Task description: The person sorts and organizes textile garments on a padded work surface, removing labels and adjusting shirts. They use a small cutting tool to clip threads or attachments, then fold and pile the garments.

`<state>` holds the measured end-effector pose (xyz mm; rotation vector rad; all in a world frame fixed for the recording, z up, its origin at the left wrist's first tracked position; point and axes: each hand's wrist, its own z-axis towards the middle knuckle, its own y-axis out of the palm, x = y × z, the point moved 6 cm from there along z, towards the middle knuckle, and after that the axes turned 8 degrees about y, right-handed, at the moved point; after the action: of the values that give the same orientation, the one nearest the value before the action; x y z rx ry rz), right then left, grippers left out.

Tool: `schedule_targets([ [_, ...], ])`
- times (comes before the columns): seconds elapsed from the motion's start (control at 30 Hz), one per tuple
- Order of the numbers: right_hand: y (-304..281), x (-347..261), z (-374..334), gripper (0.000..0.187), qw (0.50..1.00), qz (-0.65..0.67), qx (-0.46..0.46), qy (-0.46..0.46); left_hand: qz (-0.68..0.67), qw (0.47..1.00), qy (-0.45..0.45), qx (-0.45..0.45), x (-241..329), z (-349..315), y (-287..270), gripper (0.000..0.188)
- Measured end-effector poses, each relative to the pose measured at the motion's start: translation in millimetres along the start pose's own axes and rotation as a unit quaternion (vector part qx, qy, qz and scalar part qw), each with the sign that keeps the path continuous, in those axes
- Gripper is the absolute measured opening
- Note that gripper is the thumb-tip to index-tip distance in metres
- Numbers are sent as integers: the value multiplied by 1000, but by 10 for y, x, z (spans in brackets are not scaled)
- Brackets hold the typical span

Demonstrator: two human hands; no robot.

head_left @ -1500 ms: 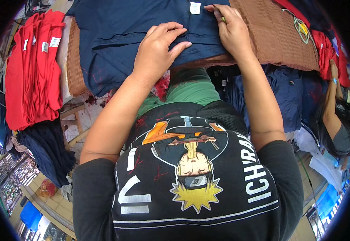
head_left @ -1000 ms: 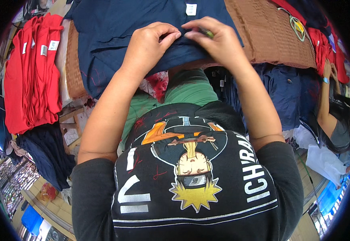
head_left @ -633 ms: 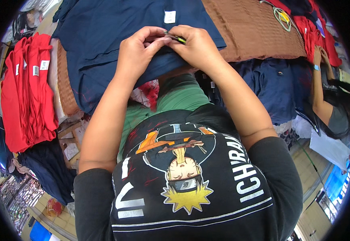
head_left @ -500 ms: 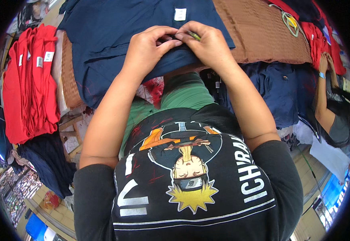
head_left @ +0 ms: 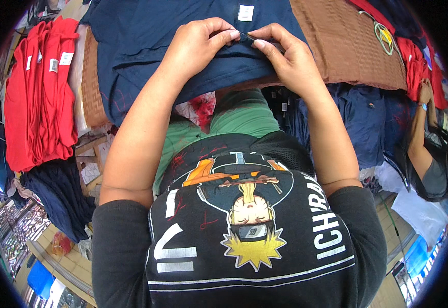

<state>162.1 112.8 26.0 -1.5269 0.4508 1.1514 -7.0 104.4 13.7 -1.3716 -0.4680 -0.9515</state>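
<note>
At 1.5 s ago both hands lay flat and spread on the dark navy blue cotton garment [head_left: 183, 36], the left hand [head_left: 195, 46] palm-down at about 11 o'clock of the person's chest and the right hand [head_left: 290, 61] further out toward 1 o'clock. Since then they have drawn together near 12 o'clock. Now the fingertips of the 2 hands meet, pinching a small fold of the navy fabric just below its white rectangular sewn-in label [head_left: 245, 12].
</note>
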Motion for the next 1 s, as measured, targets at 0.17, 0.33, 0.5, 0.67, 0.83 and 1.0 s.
schedule_targets([
  [0.17,-17,-37,-25,22,999,-33,-16,-17,-38,999,-5,-1,-24,0,21,23],
  [0.33,8,-99,-14,22,996,-78,-15,-48,-47,999,-4,5,-46,-2,30,22],
  [0.5,75,-131,22,20,991,-118,-15,-57,-6,1000,0,17,4,-9,3,23],
  [0.67,48,-186,50,19,988,-141,-11,-58,-24,995,92,-24,153,-82,-137,24],
  [0.83,-325,-122,-34,23,997,-83,2,6,16,968,-8,-249,520,-531,-640,33],
  [1.0,-467,-91,-73,23,998,-51,34,11,72,982,-17,-174,564,-681,-958,20],
])
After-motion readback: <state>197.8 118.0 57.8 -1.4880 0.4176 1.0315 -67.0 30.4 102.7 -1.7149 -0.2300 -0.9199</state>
